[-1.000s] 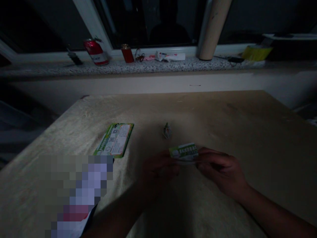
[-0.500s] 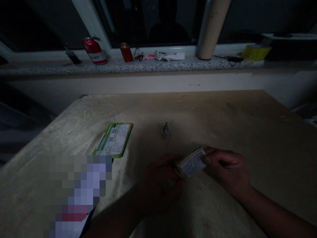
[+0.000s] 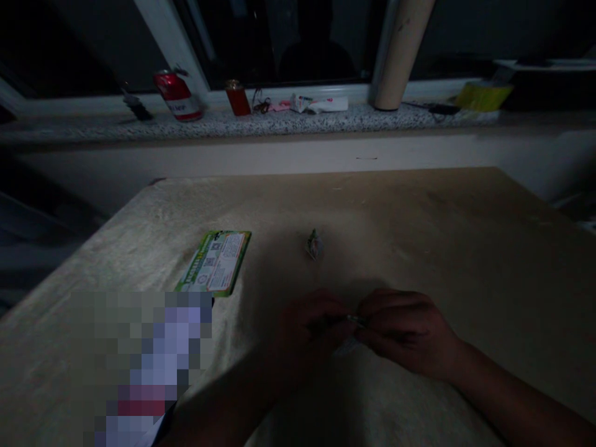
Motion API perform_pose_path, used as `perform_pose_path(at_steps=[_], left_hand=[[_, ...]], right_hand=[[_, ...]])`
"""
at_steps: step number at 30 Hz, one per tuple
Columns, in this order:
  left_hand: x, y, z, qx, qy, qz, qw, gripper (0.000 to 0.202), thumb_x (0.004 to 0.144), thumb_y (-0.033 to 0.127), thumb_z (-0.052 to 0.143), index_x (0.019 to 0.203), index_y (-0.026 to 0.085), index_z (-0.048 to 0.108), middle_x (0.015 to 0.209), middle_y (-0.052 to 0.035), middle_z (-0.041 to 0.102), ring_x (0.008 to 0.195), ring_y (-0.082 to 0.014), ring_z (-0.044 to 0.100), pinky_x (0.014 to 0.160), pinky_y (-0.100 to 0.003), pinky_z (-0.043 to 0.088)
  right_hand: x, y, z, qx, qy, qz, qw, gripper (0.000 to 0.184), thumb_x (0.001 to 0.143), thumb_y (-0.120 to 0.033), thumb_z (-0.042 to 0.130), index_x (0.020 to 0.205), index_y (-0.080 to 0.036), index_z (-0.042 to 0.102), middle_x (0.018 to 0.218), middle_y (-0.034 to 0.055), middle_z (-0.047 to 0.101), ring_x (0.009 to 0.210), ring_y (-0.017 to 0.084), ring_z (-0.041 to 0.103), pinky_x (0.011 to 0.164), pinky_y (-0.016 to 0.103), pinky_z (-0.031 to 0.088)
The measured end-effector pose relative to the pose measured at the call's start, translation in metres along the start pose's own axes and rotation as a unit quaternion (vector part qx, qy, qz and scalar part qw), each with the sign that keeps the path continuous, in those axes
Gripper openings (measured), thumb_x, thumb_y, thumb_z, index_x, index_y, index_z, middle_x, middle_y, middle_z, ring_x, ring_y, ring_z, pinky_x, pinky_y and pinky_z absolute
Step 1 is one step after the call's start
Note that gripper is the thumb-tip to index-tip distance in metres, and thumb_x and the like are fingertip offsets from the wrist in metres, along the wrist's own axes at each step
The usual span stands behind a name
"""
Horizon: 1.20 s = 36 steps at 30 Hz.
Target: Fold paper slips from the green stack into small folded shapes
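My left hand [image 3: 310, 329] and my right hand [image 3: 412, 329] meet low over the table, fingertips pinched on a small printed packet [image 3: 356, 320]. Only its thin edge and a pale part below the fingers show; the rest is covered. Ahead of the hands a small crumpled wrapper [image 3: 313, 245] lies on the table. Left of them lies a flat green pack [image 3: 218, 264] with a white printed panel and square codes. Dim light leaves the left fingers in shadow.
The beige table [image 3: 400, 205] ends at a low wall below a speckled sill [image 3: 288, 124]. Standing there are a red can [image 3: 177, 96], a small red bottle [image 3: 238, 99] and a cardboard tube [image 3: 403, 56]. A blurred-out pale object [image 3: 158, 360] lies at the lower left.
The packet's printed face was turned up toward me; now it is tilted edge-on. My right hand has moved left and slightly nearer, its fingers close against the left ones.
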State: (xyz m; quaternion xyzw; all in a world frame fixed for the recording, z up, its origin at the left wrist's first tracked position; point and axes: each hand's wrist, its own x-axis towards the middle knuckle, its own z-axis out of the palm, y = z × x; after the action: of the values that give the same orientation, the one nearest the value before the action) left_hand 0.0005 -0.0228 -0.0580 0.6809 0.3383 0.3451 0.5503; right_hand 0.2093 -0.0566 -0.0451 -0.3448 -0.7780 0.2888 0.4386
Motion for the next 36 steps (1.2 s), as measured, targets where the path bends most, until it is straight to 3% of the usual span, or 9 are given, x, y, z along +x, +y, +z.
perform_pose_path(at_steps=[5,11,16,21,29,36], left_hand=[[0.001,0.001,0.0,-0.055,0.026,-0.02,0.998,0.007,0.084,0.027,0.076,0.083,0.021,0.078,0.082,-0.0019,0.071,0.071,-0.0129,0.064,0.062,-0.022,0.049],[0.003,-0.002,0.001,-0.106,0.09,-0.024,0.99,0.002,0.081,0.023,0.078,0.083,0.022,0.079,0.083,-0.0014,0.072,0.076,-0.0144,0.067,0.068,-0.023,0.054],[0.003,-0.002,0.002,-0.09,0.104,-0.022,0.99,0.005,0.08,0.025,0.079,0.083,0.021,0.079,0.082,-0.0022,0.072,0.075,-0.0155,0.067,0.067,-0.025,0.055],[0.003,0.0,0.001,-0.077,0.106,-0.018,0.991,0.004,0.079,0.023,0.079,0.079,0.02,0.077,0.077,-0.0014,0.07,0.071,-0.0143,0.066,0.064,-0.024,0.054],[0.003,-0.007,0.003,-0.068,0.118,-0.012,0.991,0.006,0.078,0.025,0.079,0.081,0.02,0.077,0.073,0.0006,0.07,0.066,-0.0124,0.065,0.059,-0.02,0.053],[0.003,-0.001,0.002,-0.045,0.117,0.016,0.992,0.007,0.08,0.018,0.077,0.083,0.023,0.08,0.077,0.0012,0.074,0.07,-0.0113,0.068,0.061,-0.018,0.054]], right_hand=[[-0.003,0.001,-0.001,-0.001,0.032,-0.006,0.999,0.016,0.087,-0.01,0.072,0.095,-0.023,0.076,0.084,0.0049,0.077,0.077,0.019,0.072,0.068,0.032,0.059],[-0.007,0.005,0.01,0.065,0.15,0.143,0.976,0.034,0.085,-0.021,0.079,0.117,-0.026,0.07,0.086,0.0025,0.079,0.072,0.017,0.074,0.061,0.026,0.059],[-0.004,0.006,0.011,0.17,0.127,0.213,0.954,0.014,0.081,-0.027,0.082,0.094,-0.022,0.079,0.079,0.0029,0.078,0.067,0.015,0.071,0.06,0.025,0.059],[-0.003,0.007,0.011,0.267,0.113,0.271,0.918,0.012,0.08,-0.028,0.083,0.091,-0.023,0.082,0.08,0.0024,0.078,0.068,0.013,0.071,0.061,0.022,0.058],[-0.002,0.013,0.007,0.261,0.096,0.257,0.926,0.011,0.08,-0.027,0.084,0.091,-0.025,0.084,0.081,0.003,0.079,0.071,0.013,0.07,0.064,0.021,0.057],[-0.003,0.013,0.007,0.273,0.098,0.269,0.919,0.012,0.077,-0.026,0.086,0.089,-0.027,0.084,0.08,0.0016,0.08,0.069,0.011,0.07,0.064,0.019,0.056]])
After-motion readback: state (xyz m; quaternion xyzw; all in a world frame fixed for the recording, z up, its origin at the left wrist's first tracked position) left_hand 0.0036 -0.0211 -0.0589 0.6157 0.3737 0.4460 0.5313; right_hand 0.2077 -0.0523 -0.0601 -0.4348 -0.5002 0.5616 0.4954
